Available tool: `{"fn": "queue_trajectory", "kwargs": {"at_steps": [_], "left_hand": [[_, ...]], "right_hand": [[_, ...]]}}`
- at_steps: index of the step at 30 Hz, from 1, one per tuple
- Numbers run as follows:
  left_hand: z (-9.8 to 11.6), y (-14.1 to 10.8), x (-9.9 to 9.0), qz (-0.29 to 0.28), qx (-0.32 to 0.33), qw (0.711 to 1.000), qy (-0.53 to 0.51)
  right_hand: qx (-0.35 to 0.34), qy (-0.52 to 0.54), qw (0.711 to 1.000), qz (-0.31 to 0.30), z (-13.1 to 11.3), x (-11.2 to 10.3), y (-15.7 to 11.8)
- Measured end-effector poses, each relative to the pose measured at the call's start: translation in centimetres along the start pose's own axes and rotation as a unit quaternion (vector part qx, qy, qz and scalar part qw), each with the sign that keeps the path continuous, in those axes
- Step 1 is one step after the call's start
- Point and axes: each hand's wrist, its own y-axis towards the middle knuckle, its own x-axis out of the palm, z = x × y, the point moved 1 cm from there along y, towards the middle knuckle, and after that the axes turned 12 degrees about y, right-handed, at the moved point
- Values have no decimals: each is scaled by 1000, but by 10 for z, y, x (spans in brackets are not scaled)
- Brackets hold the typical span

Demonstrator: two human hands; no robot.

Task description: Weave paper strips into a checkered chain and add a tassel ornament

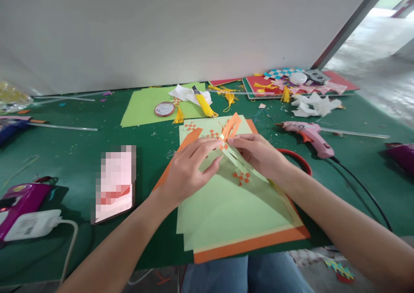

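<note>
Between my two hands is a small weave of orange and pale green paper strips, its loose strip ends sticking out up and down. My left hand pinches its left side with the fingertips, thumb held apart below. On the other side, the thumb and finger of my right hand grip the weave. Beneath both hands lie pale green sheets over orange sheets. A finished-looking checkered paper piece rests on the green sheet, and another checkered piece lies near its top left corner.
A pink glue gun with its cord lies at the right, near a red ring. Behind are a yellow cutter, yellow tassels and crumpled white paper. At left are a phone and a white plug.
</note>
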Motion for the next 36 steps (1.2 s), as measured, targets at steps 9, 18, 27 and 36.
{"fn": "queue_trajectory", "kwargs": {"at_steps": [9, 18, 27, 36], "left_hand": [[2, -1, -3, -5, -17, 999, 32], [2, -1, -3, -7, -35, 999, 12], [5, 3, -3, -18, -69, 997, -32], [4, 3, -3, -36, -105, 991, -80]], "right_hand": [[5, 0, 1000, -7, 2, -1, -1], [10, 5, 1000, -18, 0, 1, -2], [7, -20, 1000, -1, 1, -3, 0], [3, -16, 1000, -3, -1, 1, -2]]}}
